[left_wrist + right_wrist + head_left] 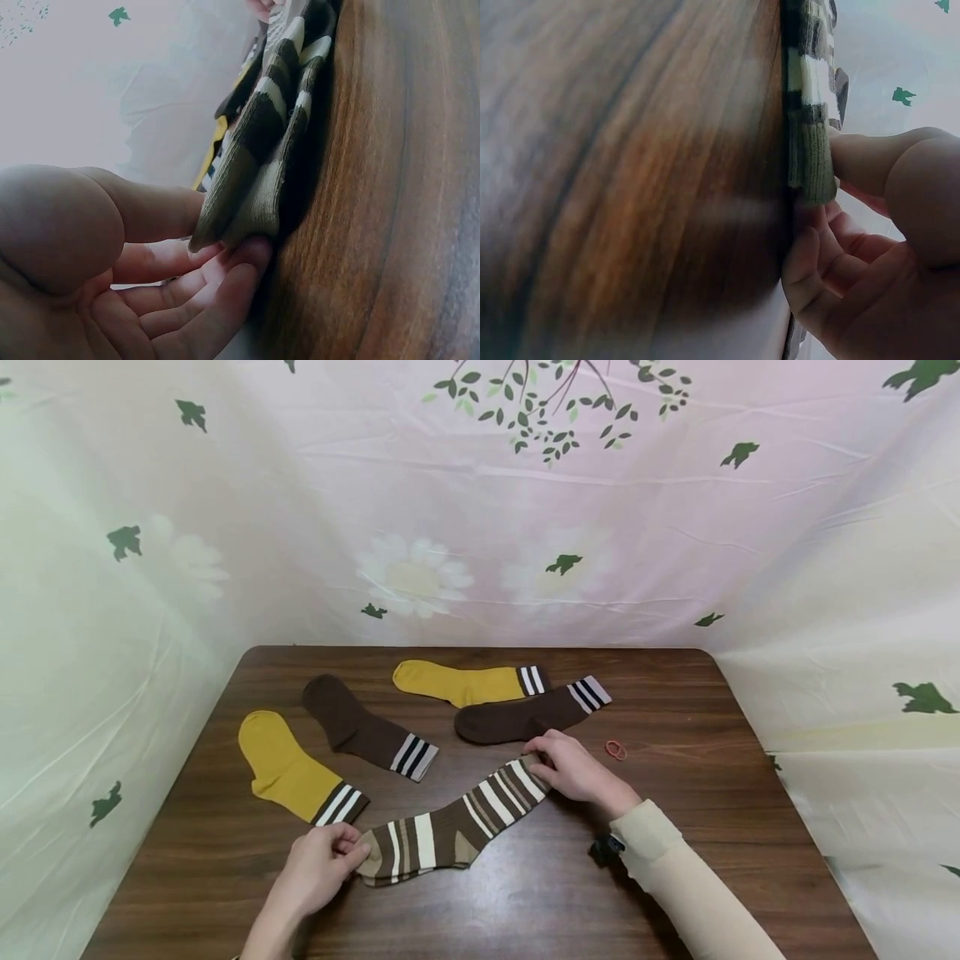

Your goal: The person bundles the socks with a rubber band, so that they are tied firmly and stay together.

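Observation:
A brown sock with white and tan stripes (pixel 480 814) lies slantwise near the front of the table, its tan toe to the left and its cuff to the upper right. My left hand (pixel 318 867) pinches the toe end between thumb and fingers. In the left wrist view the striped sock (pixel 247 150) shows two layers at the toe, slightly apart. At the other end my right hand (pixel 576 770) holds the cuff, thumb on top. In the right wrist view the tan cuff (pixel 815 161) lies between thumb and fingers, close to the tabletop.
Left lie a yellow sock (pixel 288 768) and a dark brown sock (pixel 360 722). Behind, another dark brown sock (pixel 502 720) partly overlaps another yellow sock (pixel 465 683). Red rubber bands (pixel 616 750) lie right of my right hand. Patterned cloth (pixel 480 527) hangs around the wooden table (pixel 735 843).

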Tool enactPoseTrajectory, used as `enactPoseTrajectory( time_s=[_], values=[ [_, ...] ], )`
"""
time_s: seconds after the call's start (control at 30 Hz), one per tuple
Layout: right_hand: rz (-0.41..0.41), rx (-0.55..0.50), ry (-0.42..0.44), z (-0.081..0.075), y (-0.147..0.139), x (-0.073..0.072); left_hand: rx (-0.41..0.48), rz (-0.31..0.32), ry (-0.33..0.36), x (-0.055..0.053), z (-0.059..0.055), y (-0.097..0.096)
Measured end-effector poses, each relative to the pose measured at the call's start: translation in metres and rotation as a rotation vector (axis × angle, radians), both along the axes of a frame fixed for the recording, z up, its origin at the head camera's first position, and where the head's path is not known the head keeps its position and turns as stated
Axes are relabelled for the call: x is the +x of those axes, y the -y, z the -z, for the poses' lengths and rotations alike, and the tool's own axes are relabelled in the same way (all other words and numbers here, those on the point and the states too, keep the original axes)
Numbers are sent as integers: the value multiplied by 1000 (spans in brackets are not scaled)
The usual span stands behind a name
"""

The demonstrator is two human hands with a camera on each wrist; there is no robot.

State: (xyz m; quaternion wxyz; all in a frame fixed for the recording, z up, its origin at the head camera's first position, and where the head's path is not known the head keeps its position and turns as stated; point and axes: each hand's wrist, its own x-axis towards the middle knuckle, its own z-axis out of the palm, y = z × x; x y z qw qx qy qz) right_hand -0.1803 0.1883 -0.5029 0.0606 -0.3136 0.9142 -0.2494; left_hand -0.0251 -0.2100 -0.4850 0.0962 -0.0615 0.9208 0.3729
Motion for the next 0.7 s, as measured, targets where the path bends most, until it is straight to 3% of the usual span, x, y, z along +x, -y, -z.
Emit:
enactPoseTrajectory(
  time_s=[0.37,0.7],
  values=[
    [41,25,-44,2,-12,8,-38,22,-96,-13,2,-11],
    [86,12,-65,6,-25,16,-104,88,-177,-35,4,-17]
  ],
)
